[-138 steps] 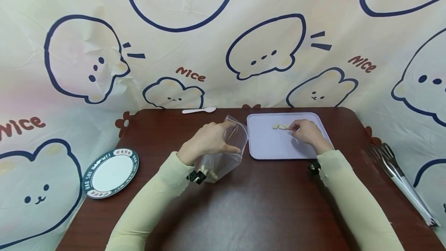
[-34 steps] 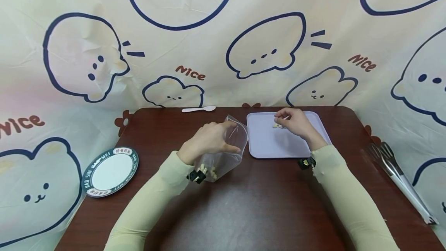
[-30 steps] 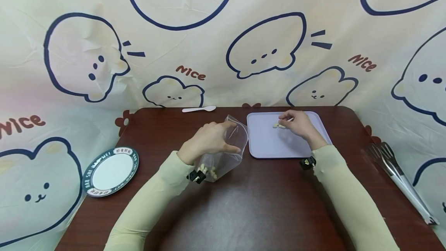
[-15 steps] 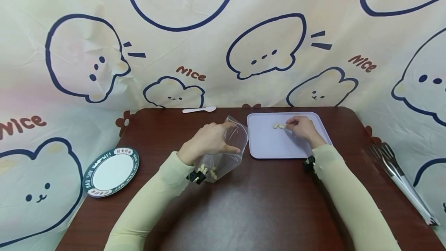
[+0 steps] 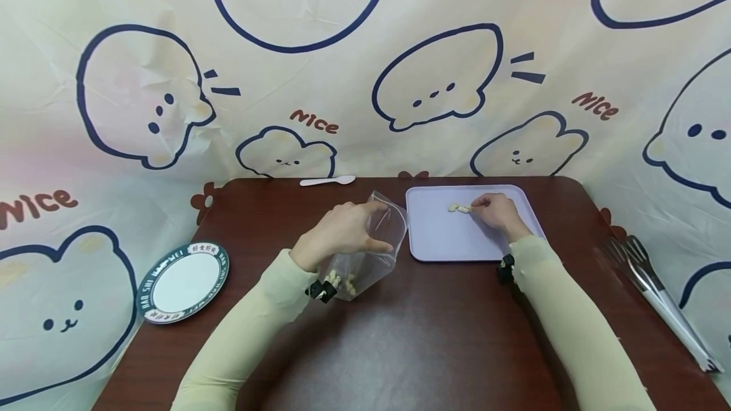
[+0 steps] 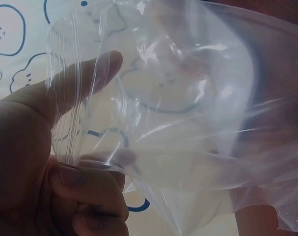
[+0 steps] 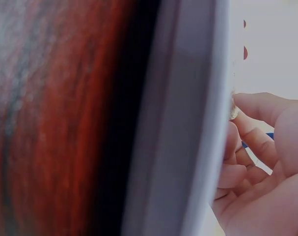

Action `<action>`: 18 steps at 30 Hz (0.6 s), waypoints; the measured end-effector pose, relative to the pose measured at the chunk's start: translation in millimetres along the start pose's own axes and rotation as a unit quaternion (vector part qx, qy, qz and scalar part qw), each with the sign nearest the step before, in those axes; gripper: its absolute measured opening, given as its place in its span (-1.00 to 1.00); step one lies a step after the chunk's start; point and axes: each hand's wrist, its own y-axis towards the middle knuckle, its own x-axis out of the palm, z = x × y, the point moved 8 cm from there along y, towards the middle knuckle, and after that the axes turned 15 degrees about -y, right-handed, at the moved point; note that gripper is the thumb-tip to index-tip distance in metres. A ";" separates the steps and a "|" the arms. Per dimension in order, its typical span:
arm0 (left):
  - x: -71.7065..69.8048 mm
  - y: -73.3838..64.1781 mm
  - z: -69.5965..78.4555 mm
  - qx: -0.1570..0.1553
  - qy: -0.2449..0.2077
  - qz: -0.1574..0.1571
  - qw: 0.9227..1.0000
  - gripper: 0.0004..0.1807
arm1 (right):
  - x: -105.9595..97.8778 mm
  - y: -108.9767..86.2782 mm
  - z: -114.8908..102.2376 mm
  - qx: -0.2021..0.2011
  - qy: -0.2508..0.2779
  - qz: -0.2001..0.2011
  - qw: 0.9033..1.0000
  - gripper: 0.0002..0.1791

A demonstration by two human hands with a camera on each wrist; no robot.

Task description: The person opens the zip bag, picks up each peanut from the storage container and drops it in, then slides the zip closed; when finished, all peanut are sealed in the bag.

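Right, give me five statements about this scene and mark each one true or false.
1. The left hand holds a clear zip-seal bag. True.
2. A spoon lies in the bag. False: the white spoon lies at the far edge of the table.
3. The right hand is over the lavender tray, at some pale pieces. True.
4. All the pale pieces are on the tray. False: some show inside the bag.
5. The round plate has a green lettered rim. True.

Two long, plain, pale yellow-green sleeves, lightly creased, each with a small black device at its end.
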 end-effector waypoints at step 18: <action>-0.4 -0.3 0.9 0.011 -0.001 0.002 1.000 -0.05 | -10.3 -10.5 -9.0 -0.003 0.027 -0.002 1.000 -0.73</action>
